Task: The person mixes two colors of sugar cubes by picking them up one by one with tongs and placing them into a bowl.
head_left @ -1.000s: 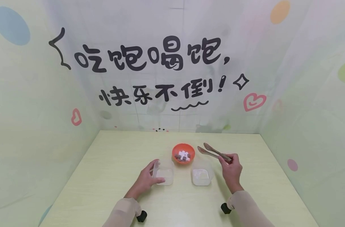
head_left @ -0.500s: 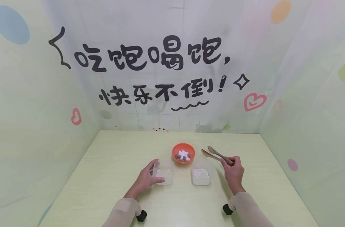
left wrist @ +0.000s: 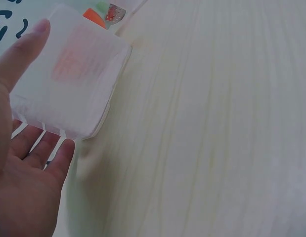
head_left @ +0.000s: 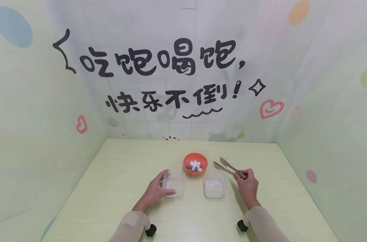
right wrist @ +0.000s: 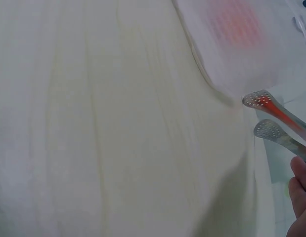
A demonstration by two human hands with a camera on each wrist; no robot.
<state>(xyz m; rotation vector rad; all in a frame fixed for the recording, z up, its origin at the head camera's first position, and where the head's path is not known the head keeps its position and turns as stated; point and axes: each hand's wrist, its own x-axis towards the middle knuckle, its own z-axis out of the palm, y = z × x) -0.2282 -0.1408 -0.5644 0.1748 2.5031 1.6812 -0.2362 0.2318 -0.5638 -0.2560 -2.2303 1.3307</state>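
My left hand point(head_left: 155, 190) is round the left side of a clear plastic container point(head_left: 179, 191), thumb across its front and fingers behind it. The left wrist view shows that thumb over the wall and the fingertips at the edge. My right hand point(head_left: 248, 185) holds metal tongs point(head_left: 235, 169) above the table, their perforated tips spread apart with nothing between them. A second clear container point(head_left: 214, 193) stands to the left of this hand. Behind both containers is an orange bowl point(head_left: 195, 173) holding several white and brown cubes point(head_left: 194, 164).
The pale wood-grain table point(head_left: 117, 174) extends to a printed back curtain point(head_left: 129, 127), with curtains at both sides as well. A black wrist device point(head_left: 151, 230) sits by the left cuff, and another dark device point(head_left: 242, 226) by the right cuff.
The right hand and the tongs have shifted a little to the right and toward the person. The tongs' tips have stayed spread. The left hand, both containers and the bowl have not moved.
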